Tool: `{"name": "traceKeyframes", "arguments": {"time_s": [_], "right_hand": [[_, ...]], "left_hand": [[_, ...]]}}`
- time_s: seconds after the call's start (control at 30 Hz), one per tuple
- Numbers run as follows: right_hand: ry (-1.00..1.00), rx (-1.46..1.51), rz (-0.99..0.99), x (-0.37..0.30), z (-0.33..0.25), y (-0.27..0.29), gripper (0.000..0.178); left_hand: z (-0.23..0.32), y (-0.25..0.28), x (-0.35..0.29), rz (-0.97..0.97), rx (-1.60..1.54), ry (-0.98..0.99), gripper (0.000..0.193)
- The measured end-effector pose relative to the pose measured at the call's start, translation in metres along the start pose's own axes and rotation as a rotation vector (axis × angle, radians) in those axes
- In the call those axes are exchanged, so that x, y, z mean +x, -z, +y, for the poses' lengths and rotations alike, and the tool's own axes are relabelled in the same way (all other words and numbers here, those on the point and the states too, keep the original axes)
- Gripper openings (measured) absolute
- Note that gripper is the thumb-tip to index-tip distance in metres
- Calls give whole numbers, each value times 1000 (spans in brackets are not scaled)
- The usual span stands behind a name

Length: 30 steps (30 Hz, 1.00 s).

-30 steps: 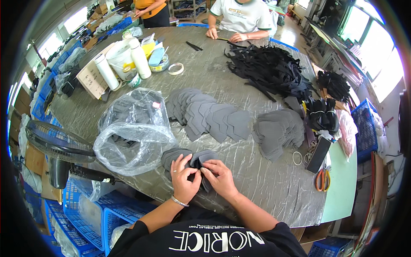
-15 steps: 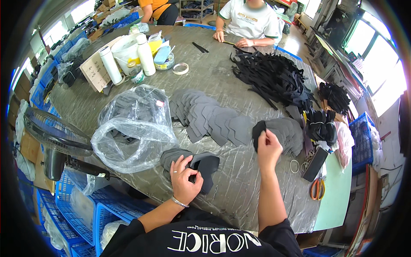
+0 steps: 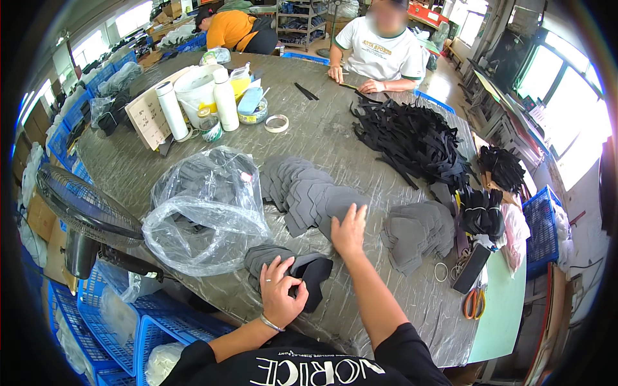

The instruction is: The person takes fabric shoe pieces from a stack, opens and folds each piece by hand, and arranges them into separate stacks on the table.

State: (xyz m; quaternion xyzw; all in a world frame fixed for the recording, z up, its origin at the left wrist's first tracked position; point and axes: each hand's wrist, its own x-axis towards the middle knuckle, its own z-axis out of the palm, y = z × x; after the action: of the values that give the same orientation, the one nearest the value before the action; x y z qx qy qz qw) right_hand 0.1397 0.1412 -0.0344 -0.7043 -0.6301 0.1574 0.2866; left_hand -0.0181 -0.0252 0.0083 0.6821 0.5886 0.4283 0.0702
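Observation:
My left hand is closed in a pinch, thumb against forefinger, at the edge of a black cut fabric piece. That piece lies at the near end of a small grey-black stack, partly hidden by the hand. My right hand holds nothing; its fingers are stretched out over the near right end of an overlapping row of grey cut pieces. To its right lies another fanned pile of grey pieces.
A clear plastic bag of dark pieces lies left, beside a black fan. Bottles and a tape roll stand farther back. Black strips are heaped far right; orange-handled scissors lie near right. Across the table sits a person.
My right hand has left the right-hand pile, where it pinched a dark piece, and moved left onto the grey row, fingers extended. My left hand keeps its pinch. The person in orange now bends over.

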Motion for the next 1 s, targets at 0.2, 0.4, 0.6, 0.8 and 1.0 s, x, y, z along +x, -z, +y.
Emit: {"name": "traceKeyframes", "arguments": {"time_s": [0.2,0.4,0.6,0.8,1.0], "right_hand": [[-102,484,-75,26,-46,-29,76],[196,347,-83,-4,-31,26,59],[20,564,-487,-117,-19,73,61],[166,228,-313,-149,-46,64,80],[96,416,-243,-143,-34,62,42]], "left_hand": [[0,-4,-2,-37,-31,27,12],[0,2,2,-44,-31,27,12],[-2,10,5,-82,-67,37,17],[-18,19,11,-58,-321,75,27],[-12,15,18,-131,-152,-44,32]]}}
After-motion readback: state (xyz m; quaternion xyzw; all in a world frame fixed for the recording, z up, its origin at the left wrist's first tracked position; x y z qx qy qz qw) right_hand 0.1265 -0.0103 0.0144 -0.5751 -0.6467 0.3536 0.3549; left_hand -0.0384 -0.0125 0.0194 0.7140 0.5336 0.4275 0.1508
